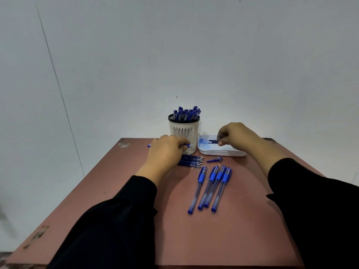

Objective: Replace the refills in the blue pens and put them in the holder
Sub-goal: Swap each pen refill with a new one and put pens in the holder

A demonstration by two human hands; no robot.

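Four blue-gripped clear plastic pens (210, 189) lie lengthwise, tips away. Left hand (165, 152) grips a sideways blue pen barrel (186, 146); right hand (236, 135) pinches a dark refill (213, 141).

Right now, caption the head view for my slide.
Left hand grips a blue pen barrel; right hand reaches into the white plastic tray.

Four capped blue pens (210, 188) lie side by side on the tabletop, caps pointing away; beyond them a row of dark blue refills (191, 161) and a loose cap (215, 159); the white slotted holder (184, 133) stands upright, full of pens; two refills lie in the white tray (219, 150)
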